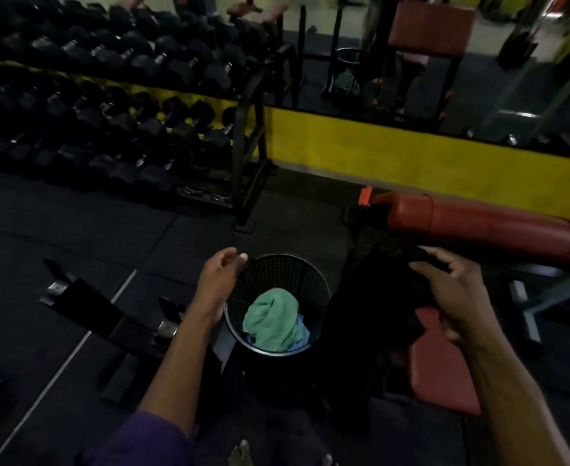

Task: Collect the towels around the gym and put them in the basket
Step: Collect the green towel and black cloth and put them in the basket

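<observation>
A black perforated basket (278, 307) stands on the dark rubber floor (75, 237) in the lower middle of the view, and a rolled green towel (272, 319) lies inside it on top of a blue towel (302, 332) that peeks out at its right side. The left hand (221, 284) is at the basket's left rim, its fingers (240, 258) curled loosely toward the thumb right at the edge; whether they actually pinch the rim I cannot tell. The right hand (451, 297) is off to the right of the basket, its fingers closed around a black towel (381, 297), which hangs down in a dark bunch between the basket and a red padded bench (445, 361); the cloth is so dark that its edges are hard to make out. A red cylindrical pad (478, 227) runs across the right side above that hand. Behind, on the left, a rack of black dumbbells (109, 105) stands against a yellow wall band (394, 156), and a mirror above the band reflects more gym equipment. A purple sleeve (139, 438) covers the left upper arm at the bottom of the view.
</observation>
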A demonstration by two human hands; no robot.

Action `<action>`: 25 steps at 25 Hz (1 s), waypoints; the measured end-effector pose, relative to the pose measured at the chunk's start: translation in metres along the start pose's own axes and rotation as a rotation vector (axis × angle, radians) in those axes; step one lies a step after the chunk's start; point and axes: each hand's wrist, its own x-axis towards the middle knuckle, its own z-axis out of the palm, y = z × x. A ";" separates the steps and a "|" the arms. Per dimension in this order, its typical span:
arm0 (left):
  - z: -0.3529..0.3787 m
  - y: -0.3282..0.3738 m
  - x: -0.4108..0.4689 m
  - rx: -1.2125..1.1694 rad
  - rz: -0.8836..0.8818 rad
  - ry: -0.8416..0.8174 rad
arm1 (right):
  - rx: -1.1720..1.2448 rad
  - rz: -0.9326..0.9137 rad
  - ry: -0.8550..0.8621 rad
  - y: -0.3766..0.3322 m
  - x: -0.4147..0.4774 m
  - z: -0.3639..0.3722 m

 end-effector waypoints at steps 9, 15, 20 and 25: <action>-0.016 0.007 0.020 -0.064 -0.061 -0.102 | 0.242 0.111 0.064 -0.055 0.070 0.120; 0.002 0.074 0.036 -0.082 0.095 -0.139 | 0.390 -0.017 0.072 -0.132 0.100 0.164; 0.019 0.093 0.034 -0.033 0.167 -0.167 | 0.551 -0.047 0.029 -0.183 0.111 0.186; 0.035 0.102 0.046 -0.059 0.158 -0.233 | 0.648 0.007 -0.084 -0.177 0.109 0.209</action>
